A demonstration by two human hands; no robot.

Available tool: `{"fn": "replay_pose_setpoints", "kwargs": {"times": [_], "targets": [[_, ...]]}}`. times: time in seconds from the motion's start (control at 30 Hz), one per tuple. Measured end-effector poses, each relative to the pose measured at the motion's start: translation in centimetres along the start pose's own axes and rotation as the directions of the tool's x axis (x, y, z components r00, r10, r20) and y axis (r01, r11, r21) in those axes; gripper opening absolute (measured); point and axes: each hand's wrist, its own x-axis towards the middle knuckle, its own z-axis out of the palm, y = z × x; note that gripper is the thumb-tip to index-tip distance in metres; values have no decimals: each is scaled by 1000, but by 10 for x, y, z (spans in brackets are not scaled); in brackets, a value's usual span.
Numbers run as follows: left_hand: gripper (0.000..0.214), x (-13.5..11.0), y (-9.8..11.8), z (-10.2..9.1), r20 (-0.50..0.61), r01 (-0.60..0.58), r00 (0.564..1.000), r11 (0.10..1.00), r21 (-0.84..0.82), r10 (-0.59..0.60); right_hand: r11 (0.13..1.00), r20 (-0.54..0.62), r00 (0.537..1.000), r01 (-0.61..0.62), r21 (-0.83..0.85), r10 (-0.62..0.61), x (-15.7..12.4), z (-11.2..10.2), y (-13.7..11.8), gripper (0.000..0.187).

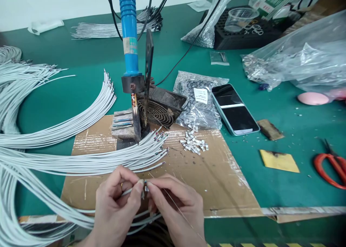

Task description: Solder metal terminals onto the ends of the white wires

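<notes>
My left hand (119, 203) is closed in a pinch on a white cable (127, 192), close to its end. Facing it, my right hand (175, 205) pinches a tiny piece at that cable's tip; the fingertips hide most of it, and it looks like a small connector. A thin wire, like solder wire (173, 201), runs across the right hand's fingers. Just beyond my hands lies a bundle of white cables (108, 162) with stripped, coloured ends. Small silver-white connectors (193, 141) are heaped on the cardboard (216, 182) to the right.
A blue-handled soldering iron (129, 30) hangs tip-down in a stand before a dusty fan (159, 108). Around it are more cable bundles (67, 131), a bag of parts (189, 95), a phone (235, 110), a yellow sponge (279, 161) and red-handled scissors (331, 166).
</notes>
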Motion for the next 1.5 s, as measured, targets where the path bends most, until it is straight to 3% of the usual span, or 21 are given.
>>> {"fn": "replay_pose_setpoints", "kwargs": {"times": [0.17,0.3,0.37,0.47,0.6,0.73,0.87,1.13,1.33,1.5], "targets": [[25,1,1,0,-20,5,1000,1000,2,-5,960,-49,970,226,-164,-237,-2,0,3,24],[23,1,4,0,-24,4,1000,1000,23,-4,869,45,904,421,-261,-424,2,-6,2,42],[20,1,5,0,-25,-9,1000,999,39,10,846,73,887,457,-276,-455,3,-9,1,45],[18,2,5,0,-37,-18,999,998,58,21,891,65,922,385,-240,-381,3,-10,1,41],[16,4,6,0,-54,-21,998,998,67,24,984,-58,989,126,-124,-134,3,-8,-1,18],[12,4,9,2,-49,-39,998,999,-13,39,991,-84,991,-95,93,103,8,-8,-10,9],[14,5,9,3,-29,-86,996,995,-47,85,993,-23,996,-84,88,86,15,-7,-16,13],[16,10,7,1,-16,-149,989,989,-9,149,999,41,998,46,-1,-46,21,-9,-4,17],[15,13,8,2,2,-148,989,989,15,148,998,28,998,-63,25,62,22,-7,-12,17],[14,13,9,2,-14,-99,995,995,-5,99,997,35,996,-80,21,79,23,-8,-13,18]]}}
